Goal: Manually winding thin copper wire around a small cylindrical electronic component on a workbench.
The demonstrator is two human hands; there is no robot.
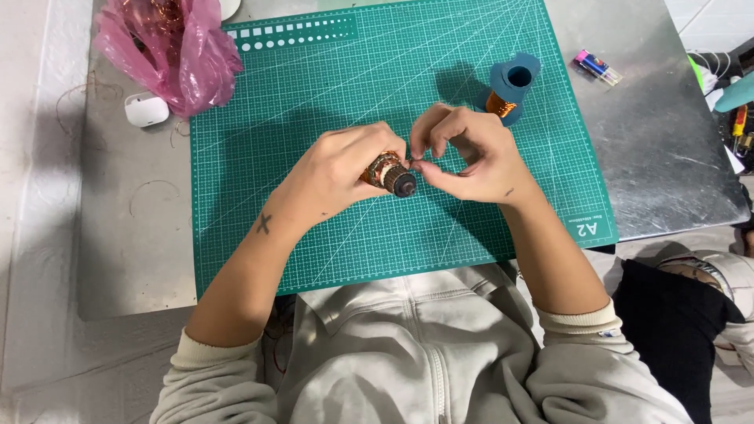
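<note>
My left hand [338, 169] grips a small motor armature [390, 173] wound with copper wire, its dark end pointing right, above the green cutting mat [314, 94]. My right hand [467, 153] is pinched at the armature's end, its fingertips touching the end; a thin wire between them is too fine to make out. A blue spool of copper wire [509, 88] lies on the mat just beyond my right hand.
A pink plastic bag [173, 47] with copper wire sits at the mat's far left corner, a small white case [146, 109] beside it. A lighter-like object [597, 67] lies on the metal table [667, 149] at right. Tools show at the right edge.
</note>
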